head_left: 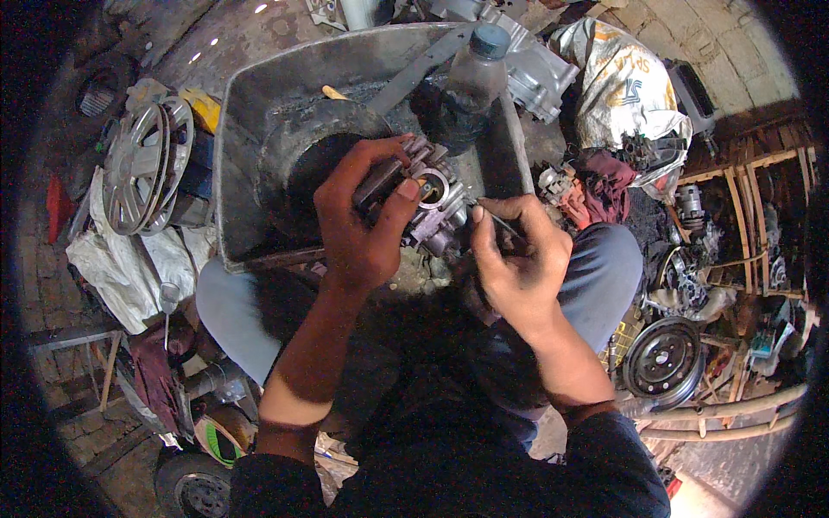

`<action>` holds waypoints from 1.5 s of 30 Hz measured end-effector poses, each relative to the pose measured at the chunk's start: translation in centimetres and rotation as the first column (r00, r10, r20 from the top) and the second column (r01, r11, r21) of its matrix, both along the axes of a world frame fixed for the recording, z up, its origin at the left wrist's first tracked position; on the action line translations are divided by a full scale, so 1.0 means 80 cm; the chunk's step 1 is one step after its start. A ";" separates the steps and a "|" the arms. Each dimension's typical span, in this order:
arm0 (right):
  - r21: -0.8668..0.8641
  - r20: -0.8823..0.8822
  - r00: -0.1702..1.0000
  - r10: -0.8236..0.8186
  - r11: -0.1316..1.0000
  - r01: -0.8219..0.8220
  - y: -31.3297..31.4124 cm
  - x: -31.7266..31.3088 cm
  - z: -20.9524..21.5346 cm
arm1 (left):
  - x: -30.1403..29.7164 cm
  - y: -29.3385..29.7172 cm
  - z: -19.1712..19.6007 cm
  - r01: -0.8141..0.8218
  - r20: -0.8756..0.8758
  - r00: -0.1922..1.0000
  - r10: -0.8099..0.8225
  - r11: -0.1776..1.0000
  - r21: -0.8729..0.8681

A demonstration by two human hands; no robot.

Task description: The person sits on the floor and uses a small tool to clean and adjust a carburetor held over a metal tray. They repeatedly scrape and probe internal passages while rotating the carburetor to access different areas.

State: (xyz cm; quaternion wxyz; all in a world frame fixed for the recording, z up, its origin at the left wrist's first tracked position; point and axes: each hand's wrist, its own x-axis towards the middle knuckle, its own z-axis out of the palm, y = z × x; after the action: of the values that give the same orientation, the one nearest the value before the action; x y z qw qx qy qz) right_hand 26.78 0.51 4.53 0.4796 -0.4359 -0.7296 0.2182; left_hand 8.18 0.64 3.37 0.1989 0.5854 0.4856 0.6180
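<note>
Forearms (313, 354) angled inward, fingers (400, 210) gripping carburetor (442, 210)

Left fingers (367, 155) partly hide the metal part (444, 216); the lower edge cuts a tyre (175, 477).

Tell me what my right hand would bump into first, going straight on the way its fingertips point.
Likely the metal part held in your left hand; your right hand points toward it, though the depth between them is unclear.
</note>
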 end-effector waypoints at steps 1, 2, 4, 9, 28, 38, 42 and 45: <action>0.027 0.037 0.999 -0.009 1.000 0.008 -0.002 -0.001 0.000 | 0.000 -0.001 0.000 -0.001 0.001 1.000 0.001 1.000 -0.001; 0.109 0.085 0.996 0.000 0.994 -0.009 -0.002 -0.002 0.001 | 0.000 -0.001 -0.001 -0.001 0.002 1.000 0.001 1.000 -0.003; 0.133 0.146 0.989 0.031 0.990 -0.051 -0.005 -0.006 -0.003 | 0.000 -0.004 0.000 -0.017 -0.006 1.000 0.016 0.999 -0.031; -0.339 -0.059 0.983 0.173 0.923 -0.183 0.006 0.002 0.017 | -0.002 -0.006 0.007 -0.045 0.025 0.999 0.047 0.996 -0.083; 0.090 0.079 0.996 0.050 0.994 -0.057 0.000 -0.006 -0.002 | 0.000 -0.004 0.007 0.002 0.059 0.998 0.003 0.996 -0.084; 0.013 0.044 0.979 0.200 0.980 -0.201 -0.004 -0.002 0.002 | 0.000 -0.003 0.005 0.015 0.093 0.996 -0.005 0.994 -0.105; -0.026 0.041 0.997 0.058 0.998 -0.057 0.007 0.000 -0.004 | -0.004 -0.001 0.005 0.011 0.068 0.998 -0.004 0.994 -0.105; -0.004 0.116 0.975 0.187 0.982 -0.188 -0.009 -0.001 0.003 | -0.001 -0.002 0.005 0.013 0.105 0.995 0.000 0.993 -0.118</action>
State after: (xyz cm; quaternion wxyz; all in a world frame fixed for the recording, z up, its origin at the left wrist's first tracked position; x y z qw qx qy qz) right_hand 26.70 -0.17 4.79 0.4153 -0.3752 -0.7949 0.2344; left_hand 8.08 0.49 3.79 0.2603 0.5410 0.5085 0.6173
